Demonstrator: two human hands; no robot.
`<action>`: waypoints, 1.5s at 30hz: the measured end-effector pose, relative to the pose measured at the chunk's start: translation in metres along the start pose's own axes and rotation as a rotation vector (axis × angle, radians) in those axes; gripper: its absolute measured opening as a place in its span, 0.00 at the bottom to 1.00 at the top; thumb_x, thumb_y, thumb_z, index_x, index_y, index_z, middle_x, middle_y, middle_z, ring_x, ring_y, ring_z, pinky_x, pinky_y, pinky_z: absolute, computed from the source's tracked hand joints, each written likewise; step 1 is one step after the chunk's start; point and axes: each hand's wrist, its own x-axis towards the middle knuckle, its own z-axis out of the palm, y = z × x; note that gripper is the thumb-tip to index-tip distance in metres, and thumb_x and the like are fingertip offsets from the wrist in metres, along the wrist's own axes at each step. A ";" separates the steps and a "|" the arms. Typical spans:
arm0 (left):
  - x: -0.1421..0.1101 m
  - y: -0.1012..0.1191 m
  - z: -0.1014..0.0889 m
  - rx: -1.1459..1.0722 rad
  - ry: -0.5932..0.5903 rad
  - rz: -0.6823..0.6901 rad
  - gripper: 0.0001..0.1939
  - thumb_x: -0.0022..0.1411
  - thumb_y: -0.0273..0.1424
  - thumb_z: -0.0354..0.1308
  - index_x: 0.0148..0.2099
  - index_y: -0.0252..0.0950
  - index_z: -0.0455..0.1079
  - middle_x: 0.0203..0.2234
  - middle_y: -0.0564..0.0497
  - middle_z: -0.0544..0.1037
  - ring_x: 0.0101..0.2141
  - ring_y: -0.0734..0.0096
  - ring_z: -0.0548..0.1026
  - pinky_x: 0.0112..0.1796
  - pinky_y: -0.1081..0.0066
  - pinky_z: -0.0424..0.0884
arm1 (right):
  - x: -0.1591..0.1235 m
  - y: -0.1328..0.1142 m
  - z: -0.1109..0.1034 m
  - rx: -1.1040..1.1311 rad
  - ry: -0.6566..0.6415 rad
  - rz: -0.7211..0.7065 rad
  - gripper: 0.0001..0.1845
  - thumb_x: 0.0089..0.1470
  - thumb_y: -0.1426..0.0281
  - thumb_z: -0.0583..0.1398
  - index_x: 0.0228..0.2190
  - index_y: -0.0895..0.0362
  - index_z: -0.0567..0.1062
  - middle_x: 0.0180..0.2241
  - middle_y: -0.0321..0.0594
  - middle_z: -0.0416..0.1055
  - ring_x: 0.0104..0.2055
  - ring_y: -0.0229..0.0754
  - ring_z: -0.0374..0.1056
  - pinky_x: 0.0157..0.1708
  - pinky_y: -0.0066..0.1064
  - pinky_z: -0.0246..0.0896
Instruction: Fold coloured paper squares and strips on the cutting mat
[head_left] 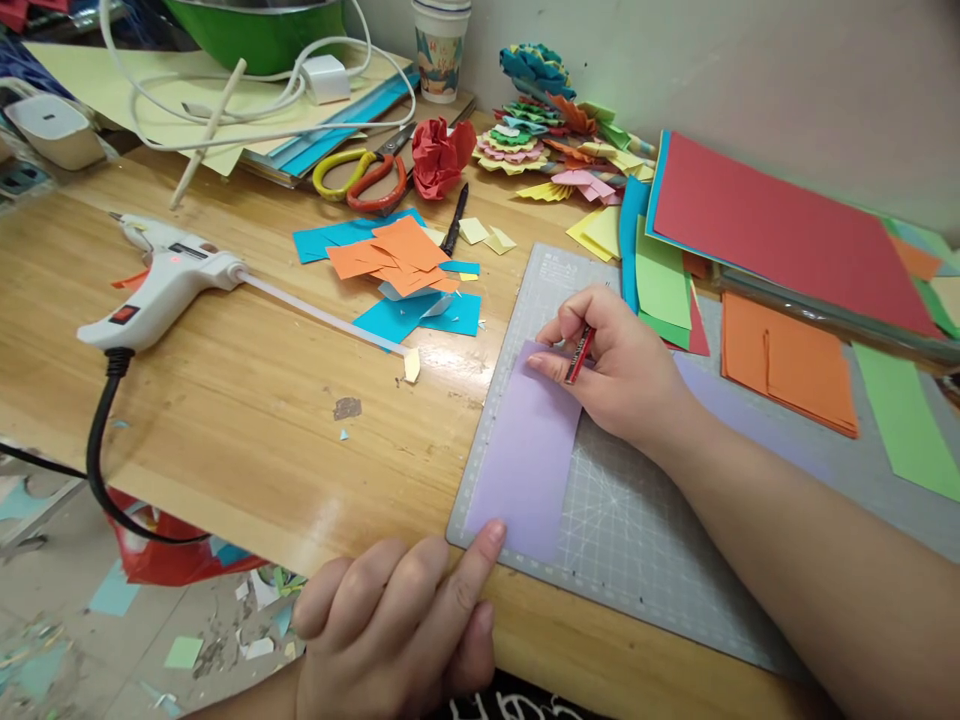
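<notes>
A strip of purple paper lies lengthwise along the left side of a grey cutting mat. My right hand is at the strip's far end, its fingers closed around a short red-and-black pencil. The thumb of that hand rests on the paper; the pencil's far end is mostly hidden by the fingers. At the strip's near end, my left hand touches the paper with its stretched index fingertip. Its other fingers are bent, with nothing seen in them.
Left on the table lies a white hot glue gun with a glue stick sticking out. Blue and orange paper pieces, scissors and crumpled red paper lie farther back. An orange paper stack and red sheets are at right.
</notes>
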 end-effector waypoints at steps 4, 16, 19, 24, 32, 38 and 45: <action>-0.002 -0.001 0.001 0.016 0.011 0.009 0.15 0.57 0.32 0.55 0.45 0.40 0.76 0.24 0.55 0.72 0.27 0.74 0.65 0.29 0.69 0.55 | -0.001 0.003 0.000 -0.033 0.003 -0.016 0.14 0.49 0.72 0.63 0.29 0.52 0.60 0.31 0.34 0.68 0.32 0.40 0.63 0.31 0.33 0.58; -0.002 0.000 0.001 0.042 0.013 0.002 0.13 0.58 0.31 0.54 0.43 0.40 0.77 0.22 0.54 0.71 0.26 0.73 0.64 0.28 0.69 0.54 | -0.001 0.003 0.006 -0.105 0.031 -0.043 0.13 0.49 0.72 0.62 0.30 0.51 0.60 0.32 0.33 0.66 0.31 0.40 0.63 0.30 0.34 0.57; -0.002 0.001 0.001 0.038 0.019 -0.009 0.13 0.59 0.30 0.54 0.44 0.39 0.77 0.22 0.54 0.71 0.26 0.73 0.64 0.28 0.68 0.54 | 0.000 0.002 0.006 -0.116 0.022 -0.028 0.13 0.49 0.72 0.61 0.30 0.51 0.60 0.32 0.33 0.66 0.31 0.40 0.62 0.30 0.34 0.57; -0.002 0.001 0.001 0.030 0.005 -0.009 0.13 0.59 0.30 0.53 0.43 0.39 0.76 0.22 0.53 0.71 0.26 0.71 0.64 0.28 0.67 0.55 | 0.000 0.000 0.005 -0.113 0.011 -0.012 0.12 0.50 0.72 0.61 0.30 0.51 0.60 0.32 0.33 0.66 0.30 0.39 0.61 0.30 0.33 0.56; 0.000 0.002 0.001 0.038 0.007 -0.015 0.12 0.59 0.30 0.54 0.42 0.38 0.77 0.22 0.53 0.71 0.26 0.71 0.64 0.28 0.68 0.55 | 0.000 0.003 0.003 -0.074 -0.003 -0.027 0.12 0.49 0.73 0.60 0.30 0.51 0.60 0.32 0.33 0.65 0.31 0.39 0.60 0.30 0.33 0.55; 0.003 0.002 0.000 0.043 0.010 -0.001 0.13 0.58 0.31 0.54 0.43 0.38 0.77 0.21 0.53 0.72 0.26 0.71 0.63 0.28 0.68 0.54 | 0.000 0.004 0.000 -0.028 -0.048 -0.022 0.13 0.48 0.75 0.60 0.30 0.52 0.59 0.31 0.32 0.64 0.30 0.37 0.60 0.29 0.31 0.55; 0.003 0.002 0.000 0.038 0.020 -0.002 0.13 0.59 0.31 0.54 0.42 0.38 0.77 0.21 0.54 0.73 0.26 0.72 0.64 0.29 0.68 0.55 | 0.000 0.003 0.002 -0.067 -0.038 0.009 0.13 0.48 0.74 0.61 0.30 0.53 0.59 0.31 0.32 0.65 0.29 0.36 0.61 0.27 0.29 0.54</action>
